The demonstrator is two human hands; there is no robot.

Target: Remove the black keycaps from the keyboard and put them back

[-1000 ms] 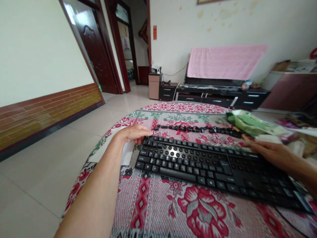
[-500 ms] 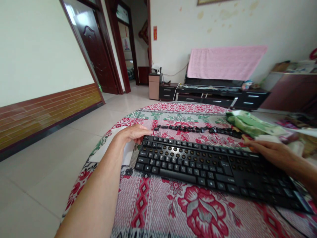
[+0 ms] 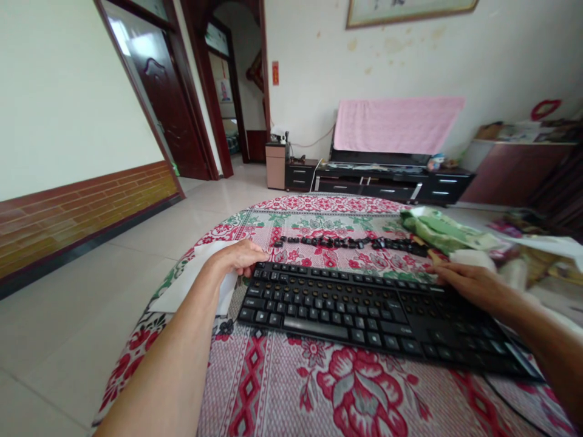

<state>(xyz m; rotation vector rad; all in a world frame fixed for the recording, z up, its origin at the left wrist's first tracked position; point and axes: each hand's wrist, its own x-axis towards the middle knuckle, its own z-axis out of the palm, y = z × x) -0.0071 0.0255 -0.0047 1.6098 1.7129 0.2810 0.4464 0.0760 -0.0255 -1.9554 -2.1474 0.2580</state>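
Note:
A black keyboard [image 3: 314, 328] lies on the patterned tablecloth in front of me, with several keycaps gone and bare round key seats showing in its upper rows. My left hand [image 3: 239, 257] is closed on its far left corner, thumb along the top edge. At the far edge on the right, my right hand [image 3: 469, 284] grips the keyboard too, its fingertips partly hidden. Beyond the keyboard, loose black keycaps [image 3: 339, 242] lie in a long uneven row. Under my left forearm is a sheet of white paper [image 3: 182, 288].
A green packet [image 3: 449, 230] and crumpled wrappings crowd the table's right side. A cable [image 3: 514, 403] runs from under the keyboard toward the lower right. The round table is covered by a red floral cloth [image 3: 364, 394]. A low black cabinet [image 3: 387, 188] stands against the far wall.
The keyboard's far edge has come down a little, so it lies flatter and the glare on its keys is gone. Both hands have kept their grip. My view has tilted slightly upward.

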